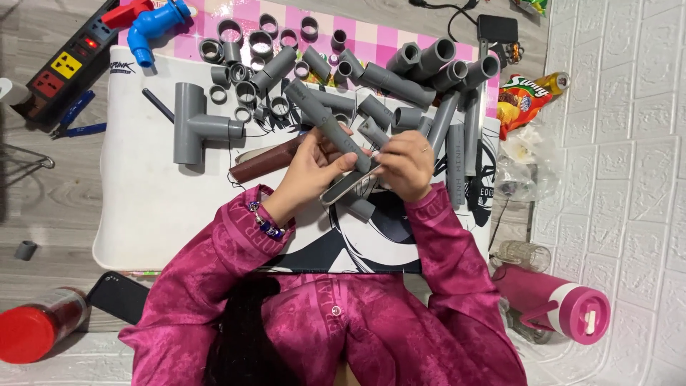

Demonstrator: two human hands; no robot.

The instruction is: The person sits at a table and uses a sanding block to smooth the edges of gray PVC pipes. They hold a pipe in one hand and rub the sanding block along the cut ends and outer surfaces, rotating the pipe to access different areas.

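Grey pipe [330, 126] held by left hand [312, 168]; right hand [409, 165] grips its end

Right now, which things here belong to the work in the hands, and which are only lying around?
In use:
- left hand holding a grey pipe piece
- right hand with a flat file-like tool
- heap of grey pipes and fittings
- grey tee fitting
- white mat

Lying about:
- blue tap
- power strip
- snack bag
- pink bottle
- red-lidded jar
- phone

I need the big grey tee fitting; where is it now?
In the head view the tee lies on the white mat, left of the hands, beside the pile of grey rings.
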